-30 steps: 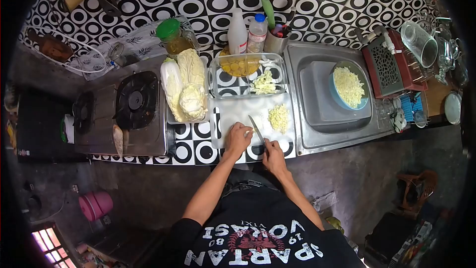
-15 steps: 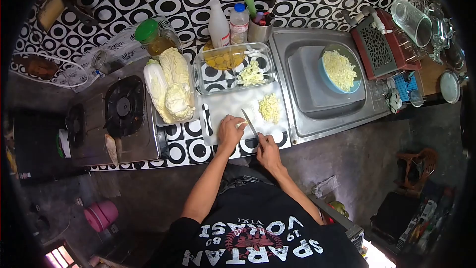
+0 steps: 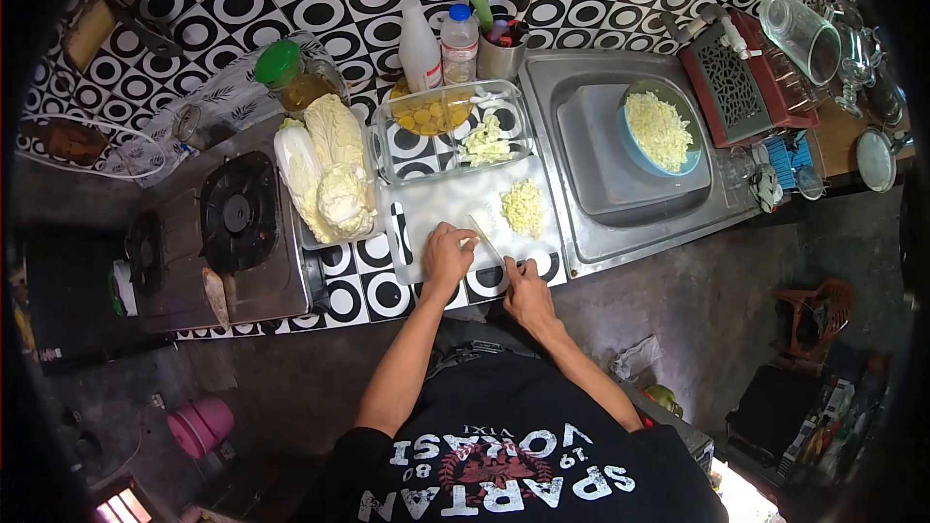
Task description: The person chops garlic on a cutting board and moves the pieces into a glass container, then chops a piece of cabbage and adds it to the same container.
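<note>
My right hand (image 3: pixel 528 292) is closed around the handle of a kitchen knife (image 3: pixel 487 238), whose blade points away from me over the pale cutting board (image 3: pixel 418 205). Left of the blade, my left hand (image 3: pixel 449 254) has its fingers curled on a small whitish vegetable piece (image 3: pixel 468 240), mostly hidden by the fingertips. A heap of finely chopped pale-yellow vegetable (image 3: pixel 522 207) lies on the board's right side. Behind the board, a clear glass dish (image 3: pixel 405 172) holds larger pale pieces (image 3: pixel 485 141) at its right end.
Left of the board, a tray holds large pale leafy heads (image 3: pixel 345 199) beside a gas stove (image 3: pixel 184 261). At right, a blue bowl (image 3: pixel 635 147) of chopped vegetable stands on an upturned grey basin (image 3: pixel 593 174) in the steel sink (image 3: pixel 547 87). Bottles (image 3: pixel 419 53) line the wall.
The view has shifted slightly. Both hands stay in about the same place on the board, and the knife blade has tilted a little.
</note>
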The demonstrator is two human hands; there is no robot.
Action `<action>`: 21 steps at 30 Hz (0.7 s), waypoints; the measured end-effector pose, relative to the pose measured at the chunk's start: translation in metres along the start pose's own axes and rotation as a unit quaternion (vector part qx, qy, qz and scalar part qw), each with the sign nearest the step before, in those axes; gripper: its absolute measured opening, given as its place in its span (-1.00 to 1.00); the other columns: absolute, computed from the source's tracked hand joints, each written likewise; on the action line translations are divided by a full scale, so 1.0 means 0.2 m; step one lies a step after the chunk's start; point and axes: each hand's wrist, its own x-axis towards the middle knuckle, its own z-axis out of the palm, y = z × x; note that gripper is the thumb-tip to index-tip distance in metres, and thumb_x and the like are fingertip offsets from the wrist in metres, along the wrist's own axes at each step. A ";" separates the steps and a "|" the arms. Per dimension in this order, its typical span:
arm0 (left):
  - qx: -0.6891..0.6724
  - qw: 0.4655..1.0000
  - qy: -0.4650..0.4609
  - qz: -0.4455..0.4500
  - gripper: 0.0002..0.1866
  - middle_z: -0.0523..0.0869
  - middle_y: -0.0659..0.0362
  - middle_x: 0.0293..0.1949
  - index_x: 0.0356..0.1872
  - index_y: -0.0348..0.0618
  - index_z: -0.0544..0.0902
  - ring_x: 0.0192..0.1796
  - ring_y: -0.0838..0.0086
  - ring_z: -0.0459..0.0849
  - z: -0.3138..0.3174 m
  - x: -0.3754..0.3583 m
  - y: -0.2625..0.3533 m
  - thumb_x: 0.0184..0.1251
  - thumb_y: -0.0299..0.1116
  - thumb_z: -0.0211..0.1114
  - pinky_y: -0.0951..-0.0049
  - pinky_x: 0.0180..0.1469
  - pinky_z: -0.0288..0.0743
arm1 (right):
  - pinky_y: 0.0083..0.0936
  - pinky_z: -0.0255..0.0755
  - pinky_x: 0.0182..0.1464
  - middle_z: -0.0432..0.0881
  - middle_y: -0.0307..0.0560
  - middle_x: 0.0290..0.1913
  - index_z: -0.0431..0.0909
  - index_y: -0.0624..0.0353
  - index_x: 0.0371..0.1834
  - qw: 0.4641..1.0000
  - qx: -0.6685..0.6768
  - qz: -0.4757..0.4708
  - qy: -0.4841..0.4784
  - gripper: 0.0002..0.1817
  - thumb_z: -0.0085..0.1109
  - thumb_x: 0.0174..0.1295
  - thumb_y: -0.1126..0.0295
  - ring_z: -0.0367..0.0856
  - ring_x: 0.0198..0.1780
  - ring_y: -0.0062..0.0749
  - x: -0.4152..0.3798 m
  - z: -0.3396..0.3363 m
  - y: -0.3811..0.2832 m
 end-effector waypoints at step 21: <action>-0.023 1.000 -0.010 -0.016 -0.94 0.56 0.18 -0.37 -0.47 0.06 0.74 -0.21 0.24 0.56 -0.01 0.01 -0.01 -0.02 -0.34 0.39 0.27 -0.18 0.42 | -0.12 0.50 -0.17 0.38 0.32 -0.16 0.28 0.26 0.19 0.997 0.000 0.019 -0.080 -0.33 0.18 -0.12 0.57 0.55 -0.25 0.25 0.08 -0.05 -0.06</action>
